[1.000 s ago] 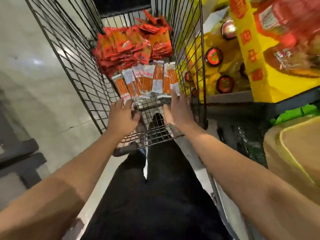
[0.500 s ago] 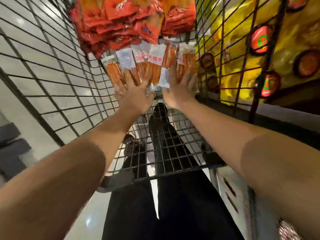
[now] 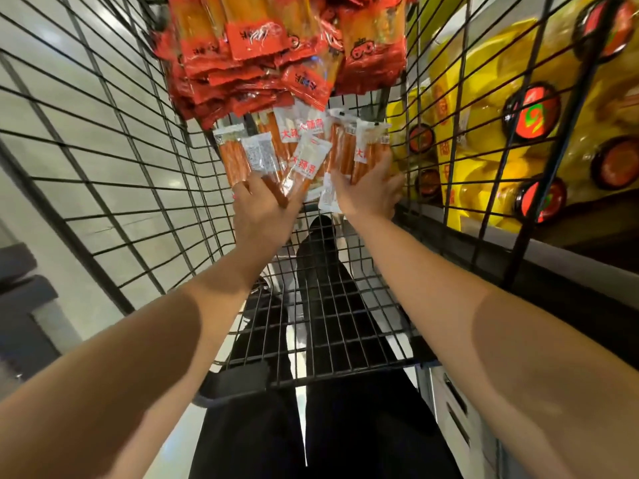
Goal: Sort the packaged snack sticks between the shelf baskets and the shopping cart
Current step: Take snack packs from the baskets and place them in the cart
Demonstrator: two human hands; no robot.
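Both my arms reach into the black wire shopping cart [image 3: 114, 174]. Clear packets of orange snack sticks with white labels [image 3: 262, 150] lie in a row across the cart floor. My left hand [image 3: 259, 209] grips the near ends of the left packets, its fingers under them. My right hand [image 3: 366, 191] holds the right packets [image 3: 359, 150] from beneath, thumb side up. Behind them a heap of red and orange snack packets [image 3: 276, 50] fills the far end of the cart.
The cart's right wire wall [image 3: 484, 140] stands against a shelf of yellow bags with round red and black labels [image 3: 532, 112]. Pale floor tiles show through the left wall. My black trousers and shoe are visible under the cart's mesh floor [image 3: 328, 326].
My head has come closer over the cart. Both hands slid forward from the near mesh to the white-labelled packets, and now hold their near ends, bunching them together.
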